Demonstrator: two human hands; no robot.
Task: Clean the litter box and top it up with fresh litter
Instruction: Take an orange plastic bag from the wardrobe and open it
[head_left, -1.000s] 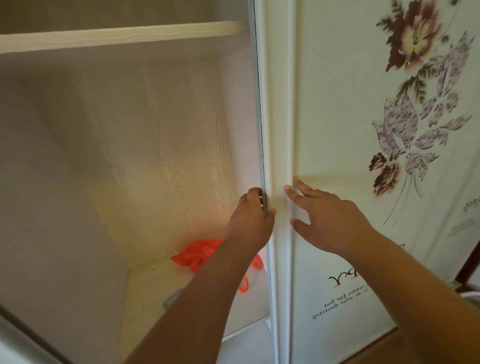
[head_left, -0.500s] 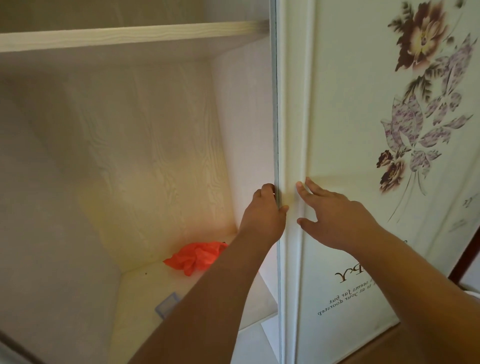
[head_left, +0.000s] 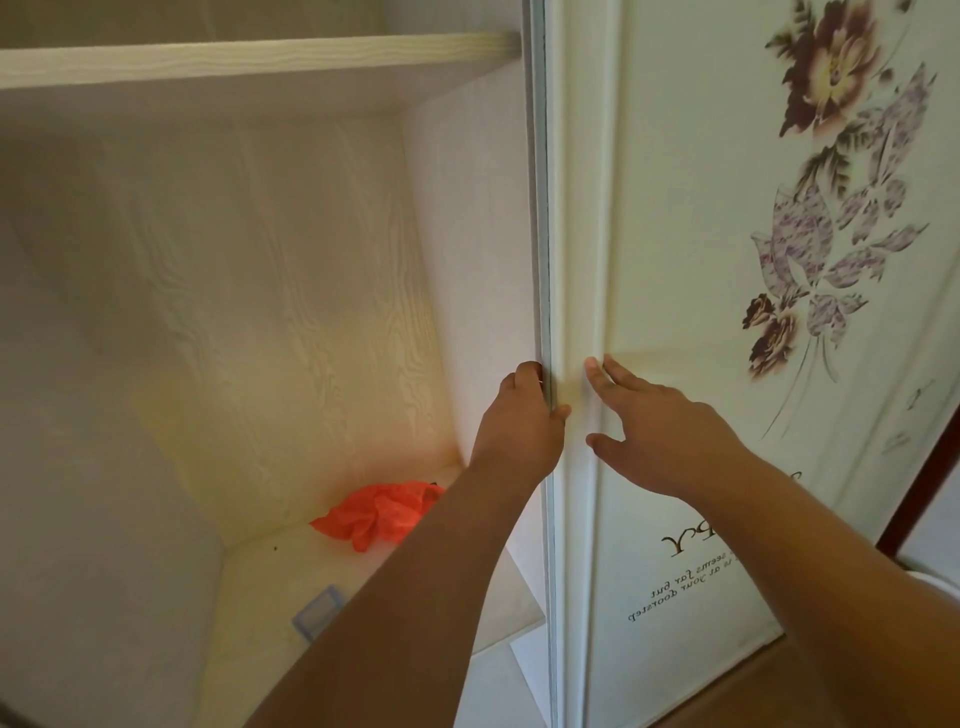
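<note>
A sliding cabinet door (head_left: 675, 260) with a flower print and some lettering fills the right half of the view. My left hand (head_left: 519, 421) grips its left edge, fingers curled round the edge and thumb on the front. My right hand (head_left: 660, 431) presses flat on the door's front frame, fingers straight. Inside the open cabinet an orange plastic bag (head_left: 379, 512) lies crumpled on the bottom shelf, partly hidden by my left forearm. No litter box or litter is in view.
The cabinet interior (head_left: 234, 312) is pale wood grain with a shelf board (head_left: 249, 57) across the top. A small blue-rimmed flat item (head_left: 317, 613) lies on the bottom shelf near the front. Brown floor (head_left: 753, 696) shows at the lower right.
The door has slid to the right with both hands on it, widening the opening. More of the cabinet's right inner wall and bottom shelf now shows.
</note>
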